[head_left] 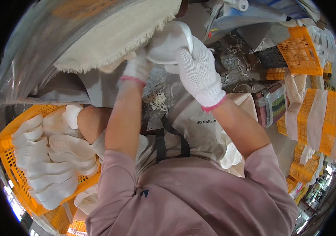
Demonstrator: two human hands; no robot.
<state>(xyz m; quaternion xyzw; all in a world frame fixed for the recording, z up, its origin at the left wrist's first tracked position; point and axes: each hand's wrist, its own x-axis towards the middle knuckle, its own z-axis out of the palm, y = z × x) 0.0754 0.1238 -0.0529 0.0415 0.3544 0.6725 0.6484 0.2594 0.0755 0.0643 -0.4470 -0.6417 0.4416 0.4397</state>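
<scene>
Clock set on the worker, 12 dead ahead. Fringed wheel (120, 35) stands large at 11. Orange crate (7, 155) at 8 to 9, heaped with white soles (67, 145), nested in leaning rows. Another crate (301, 51) at 2, pale pieces stacked against it. Right hand (197, 70), gloved, at 1: thumb over the near rim, fingers wrapped round behind, a firm hold on one white piece (168, 41). That piece sits at 12, beside the wheel's frayed edge. Left hand (138, 69), gloved, at 11, comes up to its lower left side. Pale scraps (157, 101) lie in a clump just below the hands.

Progress, my reading: one piece in hand, mid-handling, so this one isn't done. The heap suggests a long batch; whether those soles are finished or waiting, I can't say. Scraps hint at a good deal worked already.

Hard to see: the wheel's top runs out of view; its spin can't be judged. Lower layers of the heap are buried. Left fingers are out of sight; can't tell if they grip. Whether piece meets fringe: unclear from here.
</scene>
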